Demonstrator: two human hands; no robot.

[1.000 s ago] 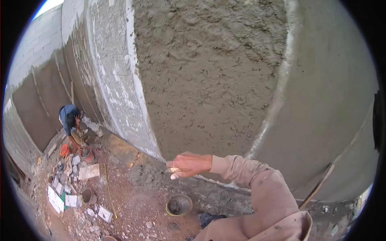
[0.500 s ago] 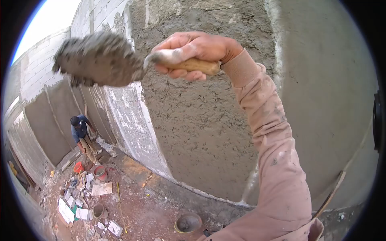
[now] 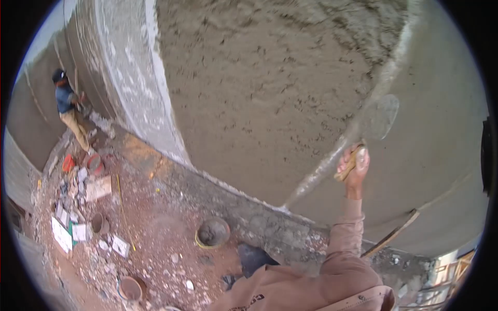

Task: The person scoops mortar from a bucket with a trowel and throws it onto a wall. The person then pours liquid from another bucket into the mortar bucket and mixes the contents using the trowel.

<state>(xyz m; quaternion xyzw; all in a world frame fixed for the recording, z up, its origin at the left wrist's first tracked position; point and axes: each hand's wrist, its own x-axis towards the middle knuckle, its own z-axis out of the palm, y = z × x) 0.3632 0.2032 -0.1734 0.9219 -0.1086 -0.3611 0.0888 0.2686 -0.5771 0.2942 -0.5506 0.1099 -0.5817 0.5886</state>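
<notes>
the trowel (image 3: 382, 118) is at the right part of the wall, with its blade upward beside the pale vertical strip (image 3: 315, 179); if the blade touches the surface, i cannot tell. the right hand (image 3: 358, 168) is closed around the wooden handle, perhaps because a full fist gives firm control while the arm is stretched far. the left hand is not visible. left of the strip, the panel (image 3: 259, 103) is grey, wet-looking and rough, with many small pits; right of it, the panel (image 3: 430, 155) is smoother. a wooden piece (image 3: 389, 236) leans low at the right. the bucket (image 3: 223, 226) with grey mix stands on the ground (image 3: 155, 212) near the feet, probably for easy reach. farther left lie broken blocks (image 3: 121, 246) and other buckets (image 3: 95, 165), and another person (image 3: 67, 101) stands near the far wall, in daylight.
</notes>
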